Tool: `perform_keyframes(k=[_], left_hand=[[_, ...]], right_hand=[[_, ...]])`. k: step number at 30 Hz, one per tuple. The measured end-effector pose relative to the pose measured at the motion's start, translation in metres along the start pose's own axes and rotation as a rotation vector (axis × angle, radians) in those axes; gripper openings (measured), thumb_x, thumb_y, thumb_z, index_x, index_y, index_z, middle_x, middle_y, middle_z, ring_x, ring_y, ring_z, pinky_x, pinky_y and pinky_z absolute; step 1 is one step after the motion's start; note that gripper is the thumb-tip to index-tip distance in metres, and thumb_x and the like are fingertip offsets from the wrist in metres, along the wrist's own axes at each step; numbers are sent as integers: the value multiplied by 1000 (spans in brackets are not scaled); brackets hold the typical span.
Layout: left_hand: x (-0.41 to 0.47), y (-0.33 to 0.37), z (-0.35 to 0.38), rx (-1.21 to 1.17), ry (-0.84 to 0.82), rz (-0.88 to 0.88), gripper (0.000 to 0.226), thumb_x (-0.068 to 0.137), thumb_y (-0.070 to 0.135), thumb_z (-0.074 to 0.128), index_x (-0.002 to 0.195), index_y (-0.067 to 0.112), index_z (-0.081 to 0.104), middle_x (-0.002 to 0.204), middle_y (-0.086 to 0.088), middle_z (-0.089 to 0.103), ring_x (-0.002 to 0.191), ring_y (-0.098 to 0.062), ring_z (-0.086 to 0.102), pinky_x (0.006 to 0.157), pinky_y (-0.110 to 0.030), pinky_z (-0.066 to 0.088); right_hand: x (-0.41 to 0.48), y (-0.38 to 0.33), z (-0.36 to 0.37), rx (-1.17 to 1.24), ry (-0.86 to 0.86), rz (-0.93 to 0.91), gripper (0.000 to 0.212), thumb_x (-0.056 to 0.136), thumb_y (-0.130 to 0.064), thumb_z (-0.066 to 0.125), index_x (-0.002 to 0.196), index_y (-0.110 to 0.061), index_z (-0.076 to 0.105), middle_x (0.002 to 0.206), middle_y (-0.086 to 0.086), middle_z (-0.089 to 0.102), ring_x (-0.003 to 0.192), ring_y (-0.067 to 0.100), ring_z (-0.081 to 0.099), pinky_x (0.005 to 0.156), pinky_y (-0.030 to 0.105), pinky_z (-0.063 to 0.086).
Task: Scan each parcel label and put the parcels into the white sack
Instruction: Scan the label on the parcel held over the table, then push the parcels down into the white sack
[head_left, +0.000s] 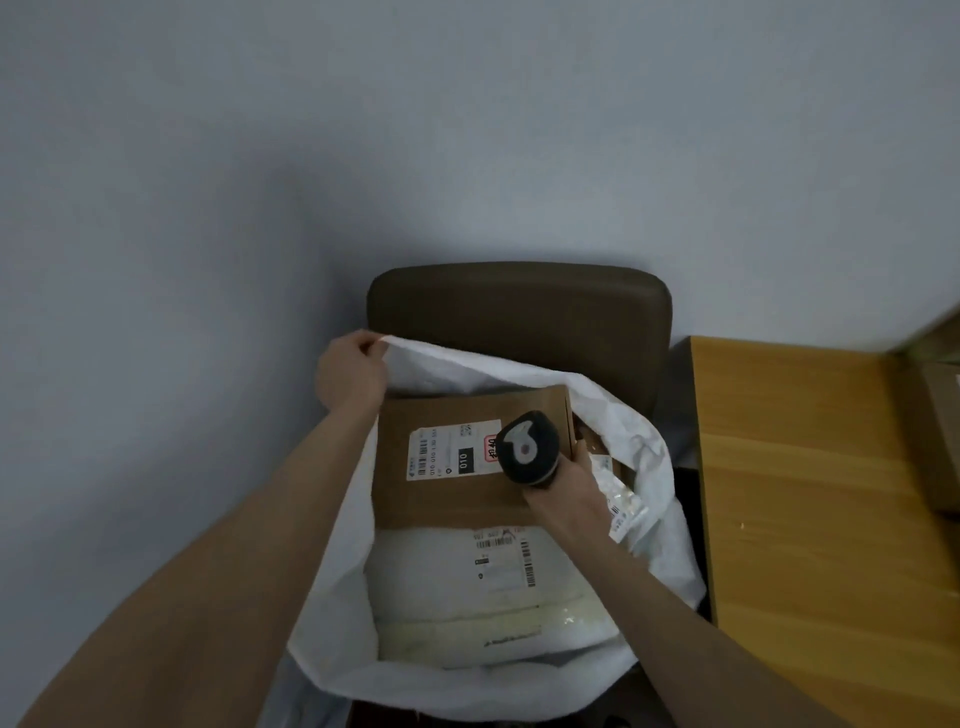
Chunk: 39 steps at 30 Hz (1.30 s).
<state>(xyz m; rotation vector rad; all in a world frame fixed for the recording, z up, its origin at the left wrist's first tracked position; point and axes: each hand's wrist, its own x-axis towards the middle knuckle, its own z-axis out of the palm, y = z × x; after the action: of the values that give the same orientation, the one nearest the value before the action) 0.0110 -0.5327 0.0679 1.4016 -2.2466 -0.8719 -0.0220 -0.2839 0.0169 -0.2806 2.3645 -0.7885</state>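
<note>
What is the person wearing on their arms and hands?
Nothing at all! The left arm and right arm are bare right to the picture's edge, with no sleeves showing. The left hand and right hand have no gloves, and neither wrist has a watch or bracelet. Rings are too blurry to tell.

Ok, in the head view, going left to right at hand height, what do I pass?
The left hand pinching the white sack rim → label on the cardboard box → scanner gripped by the right hand → wooden table.
</note>
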Motion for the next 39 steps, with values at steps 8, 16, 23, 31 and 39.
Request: perform_keyframes(k=[8,16,23,31,39], left_hand=[[20,30,7,-19,-2,129,24,98,25,51,116,18,64,116,-3,65,105,-21,59,82,-27,45],[-50,24,16,292,-19,272,69,93,11,56,151,16,20,156,-8,23,141,-28,28,116,-42,27],[-164,5,22,423,-132,339,55,91,23,60,141,17,39,147,-9,33,131,-25,41,108,-38,39],[-304,-55,33,651,-624,327,60,74,57,71,123,25,55,126,-1,49,115,-20,48,97,-35,41],[-337,-88,50,819,-384,383,31,95,42,48,119,28,62,119,4,62,112,-19,54,100,-34,30]], right_hand=[[42,-16,-13,58,-5,31,26,85,-28,60,109,-18,58,154,8,32,135,34,40,106,49,40],[9,6,-54,64,123,28,17,85,-22,62,76,-20,47,136,10,50,113,28,56,87,38,46],[-43,40,-64,97,69,-43,23,80,-27,63,98,-14,60,102,12,64,91,28,63,81,39,54],[-115,95,-48,101,-95,-103,8,80,-19,61,78,-19,53,87,5,62,88,26,60,71,32,46],[-131,144,-17,184,-154,-66,17,74,-12,69,78,-17,52,77,2,59,81,26,61,66,32,48]])
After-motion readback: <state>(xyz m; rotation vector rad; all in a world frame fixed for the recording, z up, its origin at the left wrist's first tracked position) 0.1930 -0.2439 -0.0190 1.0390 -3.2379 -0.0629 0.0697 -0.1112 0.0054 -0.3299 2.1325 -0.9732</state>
